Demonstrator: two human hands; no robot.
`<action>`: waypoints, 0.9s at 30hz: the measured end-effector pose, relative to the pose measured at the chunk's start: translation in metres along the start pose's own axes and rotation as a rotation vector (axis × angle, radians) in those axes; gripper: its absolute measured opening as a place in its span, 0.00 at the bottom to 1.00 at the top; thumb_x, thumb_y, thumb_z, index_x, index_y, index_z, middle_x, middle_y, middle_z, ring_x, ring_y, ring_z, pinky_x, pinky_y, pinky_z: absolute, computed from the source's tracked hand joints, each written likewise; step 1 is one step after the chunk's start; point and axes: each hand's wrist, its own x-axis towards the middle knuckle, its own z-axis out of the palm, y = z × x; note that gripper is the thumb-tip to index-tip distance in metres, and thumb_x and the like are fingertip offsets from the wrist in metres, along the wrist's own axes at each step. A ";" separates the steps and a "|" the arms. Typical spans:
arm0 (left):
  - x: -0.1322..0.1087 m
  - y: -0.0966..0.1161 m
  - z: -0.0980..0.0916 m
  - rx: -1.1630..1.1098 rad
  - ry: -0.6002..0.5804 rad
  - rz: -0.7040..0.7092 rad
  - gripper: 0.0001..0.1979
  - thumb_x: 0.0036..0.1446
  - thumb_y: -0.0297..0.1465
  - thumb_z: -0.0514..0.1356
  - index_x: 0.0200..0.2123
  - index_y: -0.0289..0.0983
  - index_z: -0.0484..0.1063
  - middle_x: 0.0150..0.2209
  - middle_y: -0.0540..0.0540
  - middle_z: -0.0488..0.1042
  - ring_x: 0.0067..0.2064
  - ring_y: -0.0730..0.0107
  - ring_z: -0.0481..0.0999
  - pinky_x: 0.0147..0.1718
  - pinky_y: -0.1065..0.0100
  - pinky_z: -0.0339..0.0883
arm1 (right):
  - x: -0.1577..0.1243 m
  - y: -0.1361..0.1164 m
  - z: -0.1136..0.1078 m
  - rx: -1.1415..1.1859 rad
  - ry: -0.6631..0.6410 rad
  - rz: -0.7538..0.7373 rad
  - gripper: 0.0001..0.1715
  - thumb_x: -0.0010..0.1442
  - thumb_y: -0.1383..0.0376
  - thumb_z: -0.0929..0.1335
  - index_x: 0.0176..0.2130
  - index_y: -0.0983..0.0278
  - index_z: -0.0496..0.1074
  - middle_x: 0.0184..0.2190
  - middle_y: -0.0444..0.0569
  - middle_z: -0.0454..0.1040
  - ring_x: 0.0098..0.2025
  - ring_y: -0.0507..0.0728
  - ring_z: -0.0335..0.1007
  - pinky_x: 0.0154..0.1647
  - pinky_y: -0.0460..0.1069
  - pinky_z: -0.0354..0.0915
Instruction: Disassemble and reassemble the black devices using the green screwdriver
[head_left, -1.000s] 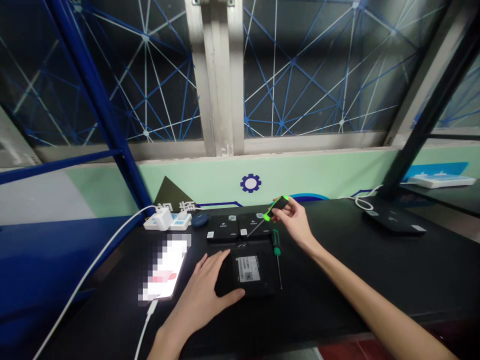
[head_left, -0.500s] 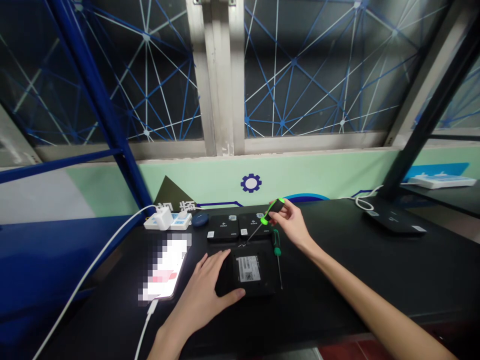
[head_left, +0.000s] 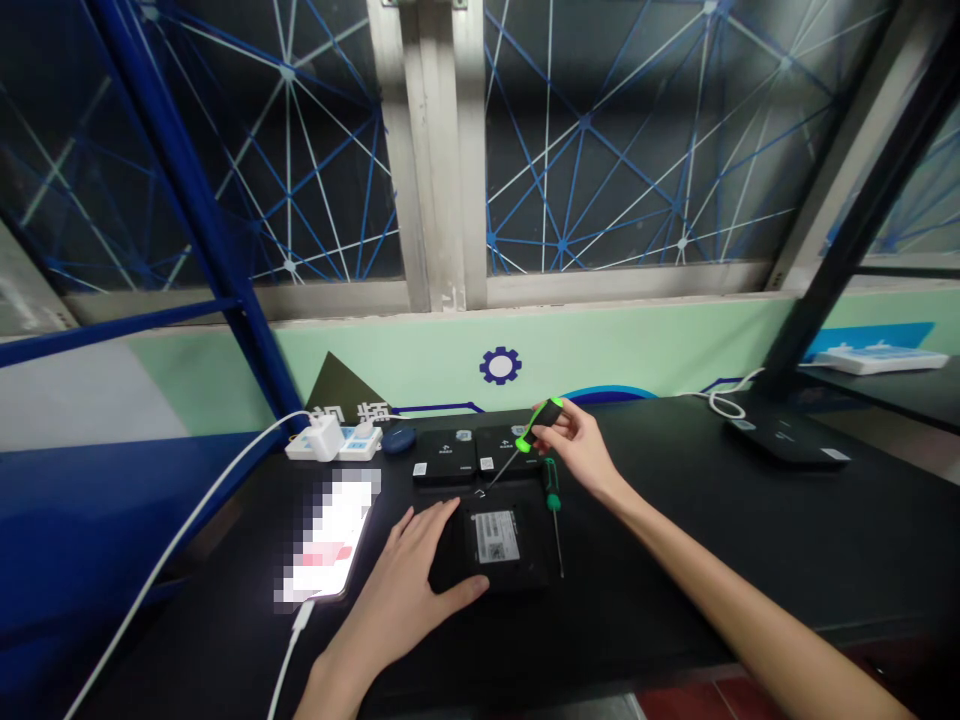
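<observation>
A flat black electronic box (head_left: 529, 555) lies in front of me, a white printed label (head_left: 496, 537) on its upper face. My left hand (head_left: 409, 575) braces it from the left, fingers at the far corner and thumb on the near edge. In my right hand (head_left: 577, 445) is a screwdriver (head_left: 541, 422) with a black and bright green handle, its shaft slanting down to the left. The tip is by the box's far edge, near a small shiny piece (head_left: 481, 493) too small to name. A second screwdriver (head_left: 553, 500), dark green, lies along the box's right side.
Two similar black boxes (head_left: 444, 455) stand side by side behind. To the left are a lit phone (head_left: 337, 535) on a white cable, a power strip (head_left: 300, 445) and a dark blue round object (head_left: 398, 439). Another black device (head_left: 787, 445) lies far right.
My right hand has moved slightly left with the screwdriver, and its tip has shifted a little toward the left. My left hand and the box stay in place.
</observation>
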 end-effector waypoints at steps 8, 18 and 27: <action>0.000 0.000 -0.001 0.006 0.006 0.011 0.42 0.57 0.58 0.56 0.70 0.52 0.47 0.70 0.49 0.51 0.71 0.42 0.41 0.63 0.42 0.51 | 0.005 -0.002 -0.008 0.007 0.061 -0.042 0.18 0.48 0.62 0.75 0.39 0.64 0.71 0.27 0.45 0.76 0.24 0.52 0.70 0.26 0.48 0.68; -0.001 0.002 -0.002 0.027 0.014 0.042 0.41 0.60 0.57 0.55 0.70 0.50 0.46 0.70 0.47 0.52 0.71 0.41 0.42 0.63 0.41 0.51 | 0.010 -0.007 -0.016 0.174 0.106 0.026 0.19 0.48 0.64 0.75 0.41 0.66 0.74 0.26 0.46 0.77 0.23 0.51 0.70 0.26 0.46 0.68; -0.002 0.004 -0.004 0.024 0.033 0.064 0.42 0.60 0.56 0.55 0.71 0.51 0.43 0.70 0.48 0.52 0.70 0.41 0.44 0.62 0.41 0.52 | 0.003 -0.002 -0.005 0.298 -0.019 0.256 0.12 0.50 0.66 0.75 0.36 0.67 0.75 0.26 0.47 0.76 0.24 0.50 0.71 0.25 0.42 0.69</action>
